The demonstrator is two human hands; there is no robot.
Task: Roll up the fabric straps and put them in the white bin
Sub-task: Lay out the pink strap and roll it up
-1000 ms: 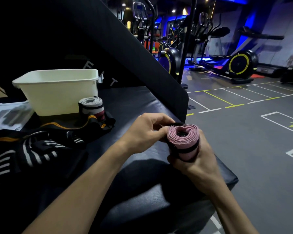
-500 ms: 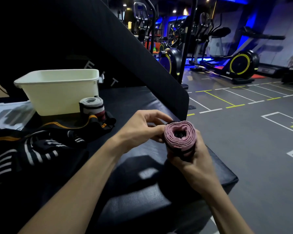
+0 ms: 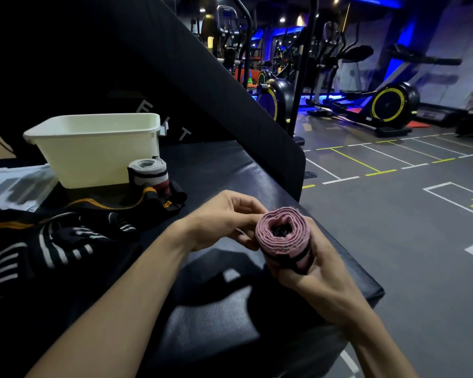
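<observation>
A rolled pink strap [image 3: 281, 241] with black bands stands on end in my right hand [image 3: 311, 274], whose fingers wrap its lower half from below. My left hand [image 3: 224, 219] pinches the roll's left side with thumb and fingertips. The white bin [image 3: 99, 151] stands at the back left of the black padded bench [image 3: 230, 170]. A rolled grey strap [image 3: 148, 173] with black and red bands stands upright just in front of the bin's right corner. Loose black straps with orange edging [image 3: 115, 205] and white stripes [image 3: 52, 246] lie in a heap left of my hands.
A slanted black pad [image 3: 216, 77] rises behind the bench. White packaging [image 3: 14, 184] lies left of the bin. The bench's right edge drops to a grey gym floor [image 3: 393, 227] with painted lines; exercise machines [image 3: 388, 102] stand far behind.
The pink roll has tilted so that its open end faces me more. Both hands shifted slightly down and left with it; my left fingers moved along its side.
</observation>
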